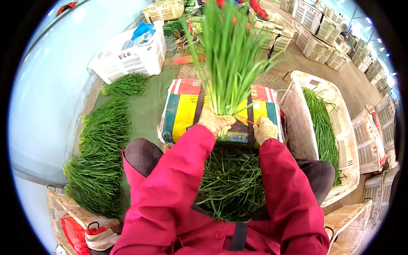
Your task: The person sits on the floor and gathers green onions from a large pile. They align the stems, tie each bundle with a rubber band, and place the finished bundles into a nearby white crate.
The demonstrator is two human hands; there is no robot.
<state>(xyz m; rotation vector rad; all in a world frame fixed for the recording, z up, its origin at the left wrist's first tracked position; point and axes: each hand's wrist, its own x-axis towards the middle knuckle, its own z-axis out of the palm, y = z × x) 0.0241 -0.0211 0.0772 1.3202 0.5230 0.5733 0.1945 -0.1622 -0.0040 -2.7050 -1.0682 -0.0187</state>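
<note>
My left hand [216, 121], in a pale glove, grips a bunch of long green leafy stalks, likely Chinese chives [228, 63], by its lower ends, leaves pointing away from me. Beside it, my right hand [265, 129], also gloved, pinches a thin red tie [245, 120] that stretches towards the bunch's base. Both hands are over a bulky printed sack [181, 110] with dark straps around it. Loose green leaves [232, 181] lie between my legs, below the sack.
Bundled chives [98, 159] lie in a row on a green sheet [149, 98] at left. A plastic crate [347, 149] of chives stands at right; a white crate [140, 60] holds cloth at upper left. More crates [314, 44] are stacked at upper right.
</note>
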